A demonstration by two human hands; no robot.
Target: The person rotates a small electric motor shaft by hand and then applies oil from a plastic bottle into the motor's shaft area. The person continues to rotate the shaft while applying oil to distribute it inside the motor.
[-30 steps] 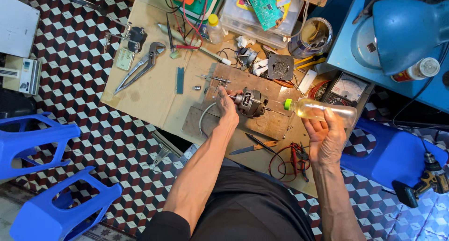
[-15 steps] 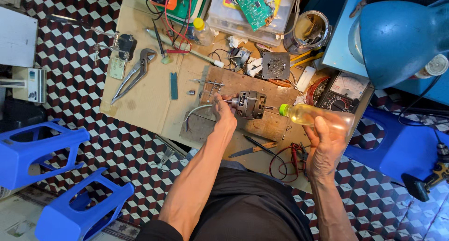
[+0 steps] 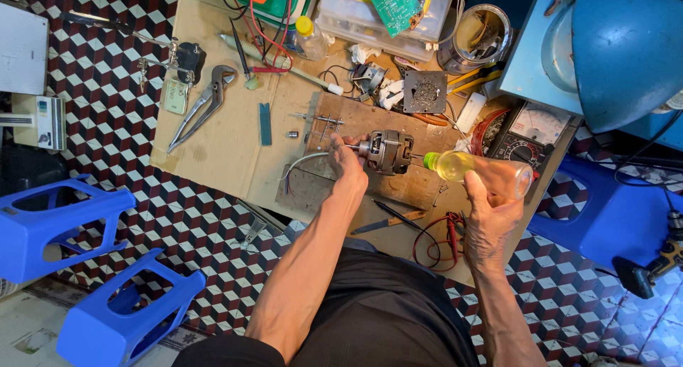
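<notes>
A small electric motor [image 3: 389, 151] with copper windings lies on a wooden board [image 3: 420, 185] on the low cardboard-covered table [image 3: 228, 150]. My left hand [image 3: 346, 160] grips the motor's shaft end on its left side. My right hand [image 3: 489, 209] holds a clear plastic bottle [image 3: 478, 169] of yellowish liquid lying sideways. Its green nozzle points at the motor's right end and nearly touches it.
Pliers [image 3: 203, 105], a small yellow-capped bottle [image 3: 310, 37], a green circuit board [image 3: 395, 0], a metal tin [image 3: 476, 36], a multimeter [image 3: 528, 130] with red leads [image 3: 445, 239] and a screwdriver [image 3: 391, 221] lie about. Blue plastic stools [image 3: 60, 224] stand left and right on the checkered floor.
My right hand has brought the bottle leftward so that its nozzle reaches the motor's right end. My left hand stays on the motor's shaft.
</notes>
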